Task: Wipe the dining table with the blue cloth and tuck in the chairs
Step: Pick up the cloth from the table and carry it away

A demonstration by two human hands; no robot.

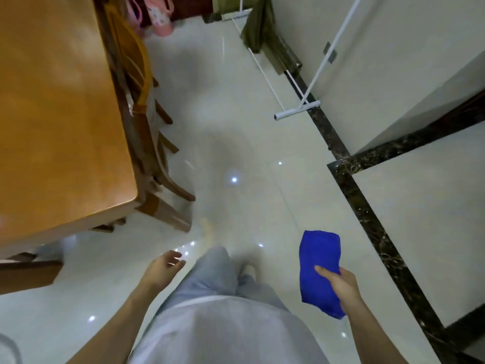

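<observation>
The wooden dining table (pixel 57 122) fills the left side of the view, its near corner rounded. Two wooden chairs (pixel 136 64) stand along its right edge, pushed partly under it, and another chair (pixel 29 274) shows at the near end, lower left. My right hand (pixel 341 285) grips the folded blue cloth (pixel 319 261) at waist height, well right of the table. My left hand (pixel 164 269) hangs free with loose fingers, holding nothing, just off the table's near corner.
Glossy pale floor tiles (pixel 236 143) stretch ahead between table and wall. A white floor squeegee (pixel 298 110) leans on the right wall beside a dark marble border. A pink bag (pixel 160 14) sits on the floor at the far end.
</observation>
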